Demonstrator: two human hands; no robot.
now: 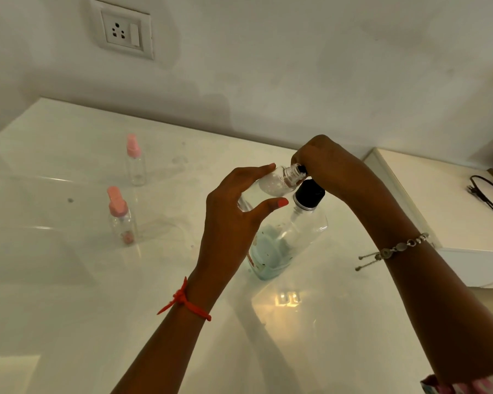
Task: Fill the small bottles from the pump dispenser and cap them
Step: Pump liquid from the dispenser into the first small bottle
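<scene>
Head view: I see the white table running back to the wall, its far edge slanting from upper left to the right, where a separate white counter butts up just beside it. The near and left parts of the table give me wide open room. My left hand holds a small clear bottle tilted in the air, fingers and thumb curled around its body, its uncapped threaded neck pointing right. My right hand is closed over the top of the pump dispenser, knuckles up; the pump head is hidden under the hand, so I cannot tell exactly how the fingers sit on it, though the small bottle's mouth seems to meet the nozzle there. The dispenser's black collar shows just below, and its clear body stands on the table with a little pale blue liquid low down.

Well off to the left stand two small bottles with pink spray caps, the nearer one and the farther one, apart from each other and clear of my arms. A black cable lies on the counter at far right. A wall socket sits high on the left.
</scene>
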